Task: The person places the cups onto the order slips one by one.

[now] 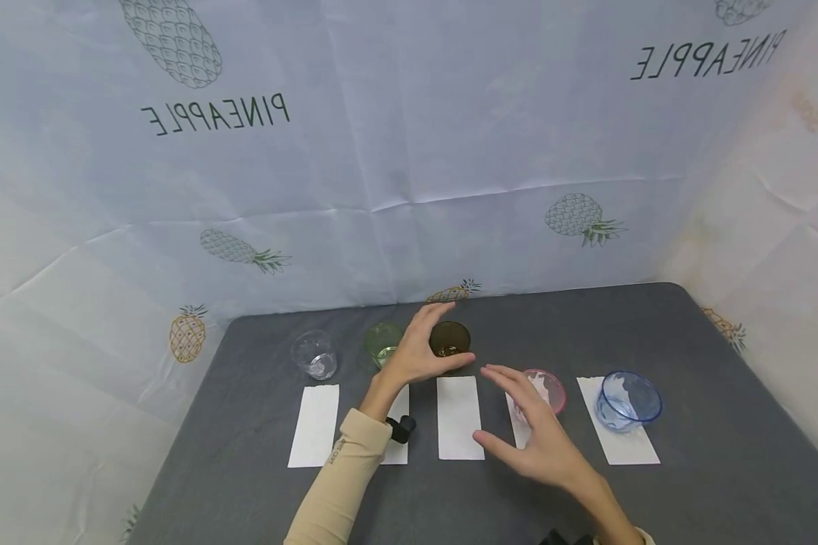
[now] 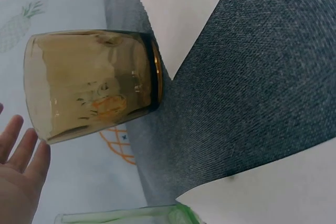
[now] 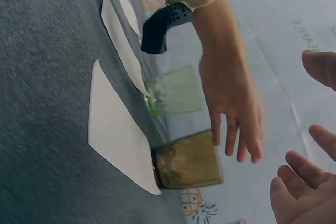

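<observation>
An amber glass tumbler (image 1: pixel 450 338) stands upright behind the middle white paper strip (image 1: pixel 460 420). Close by its rim is my left hand (image 1: pixel 417 354), thumb and fingers spread, holding nothing. In the left wrist view, the fingertips overlap the mouth of the amber glass (image 2: pixel 89 85). My right hand (image 1: pixel 538 443) hovers over the table, with its palm turned inward and its fingers apart; nothing is in its grasp. Beyond it, a pink-rimmed glass (image 1: pixel 548 390) overlaps a paper strip (image 1: pixel 520 431). The right wrist view catches the left hand (image 3: pixel 233 98) beside the amber glass.
To the left stand a green glass (image 1: pixel 384 344) and a clear glass (image 1: pixel 316 356), each behind a paper strip. A blue glass (image 1: pixel 627 401) stands on the rightmost strip (image 1: pixel 630 448). Pineapple-print cloth (image 1: pixel 450 151) hangs behind the dark table (image 1: pixel 232 424).
</observation>
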{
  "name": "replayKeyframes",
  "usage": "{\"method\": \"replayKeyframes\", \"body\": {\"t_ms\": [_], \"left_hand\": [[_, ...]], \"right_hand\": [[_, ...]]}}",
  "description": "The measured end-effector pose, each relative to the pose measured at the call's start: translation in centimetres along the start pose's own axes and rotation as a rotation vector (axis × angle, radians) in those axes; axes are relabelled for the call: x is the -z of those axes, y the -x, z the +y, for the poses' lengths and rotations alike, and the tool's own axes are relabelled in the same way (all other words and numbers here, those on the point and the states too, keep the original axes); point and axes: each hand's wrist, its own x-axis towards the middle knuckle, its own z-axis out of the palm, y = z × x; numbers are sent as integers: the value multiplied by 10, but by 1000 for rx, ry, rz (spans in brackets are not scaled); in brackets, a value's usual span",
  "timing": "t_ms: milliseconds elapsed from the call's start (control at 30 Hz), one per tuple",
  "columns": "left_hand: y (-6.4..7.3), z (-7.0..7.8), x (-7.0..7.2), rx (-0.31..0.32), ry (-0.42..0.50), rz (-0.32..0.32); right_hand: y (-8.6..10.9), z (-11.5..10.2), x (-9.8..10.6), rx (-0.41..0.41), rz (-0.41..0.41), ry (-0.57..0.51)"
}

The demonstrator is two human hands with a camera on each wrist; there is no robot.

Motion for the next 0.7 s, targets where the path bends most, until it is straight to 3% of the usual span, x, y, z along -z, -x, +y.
{"method": "replayKeyframes", "body": {"t_ms": [267, 700], "left_hand": [[1, -3, -4, 55, 0, -52], [0, -4, -5, 85, -2, -53]], "right_hand": [[4, 15, -24, -34, -104, 74], [9, 37, -43, -96, -123, 113]]}}
